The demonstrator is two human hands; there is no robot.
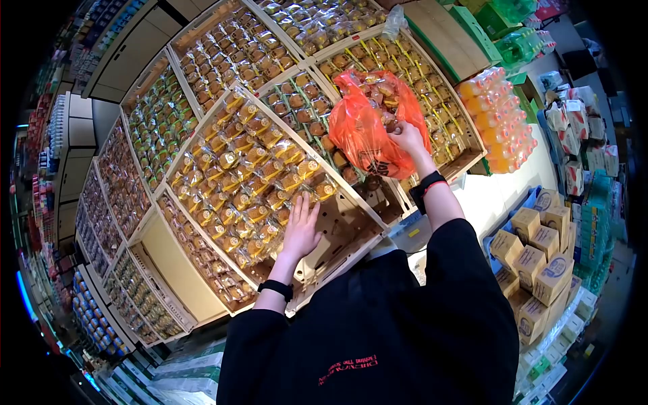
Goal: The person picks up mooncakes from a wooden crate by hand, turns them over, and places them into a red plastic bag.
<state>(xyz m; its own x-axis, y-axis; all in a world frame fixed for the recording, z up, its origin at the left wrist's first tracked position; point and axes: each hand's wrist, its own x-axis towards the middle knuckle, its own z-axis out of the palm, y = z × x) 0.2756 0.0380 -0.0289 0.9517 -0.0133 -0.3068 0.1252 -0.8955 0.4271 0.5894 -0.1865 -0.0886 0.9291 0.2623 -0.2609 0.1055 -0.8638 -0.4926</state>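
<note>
My left hand lies palm down with its fingers spread, at the front edge of rows of cakes in clear and yellow wrappers. Those cakes fill most of a wooden display bin, whose bare, holed floor shows beside my hand. A red plastic bag rests on the neighbouring bins with its mouth open, and brown wrapped cakes show inside. At the bag's opening, my right hand has its fingers closed on what looks like a wrapped cake; the fingertips are partly hidden.
More wooden bins of wrapped cakes spread left and behind. Orange drink bottles stand at the right, above a blue crate with small cardboard boxes. An opened green carton sits at the back. Wooden dividers rise between bins.
</note>
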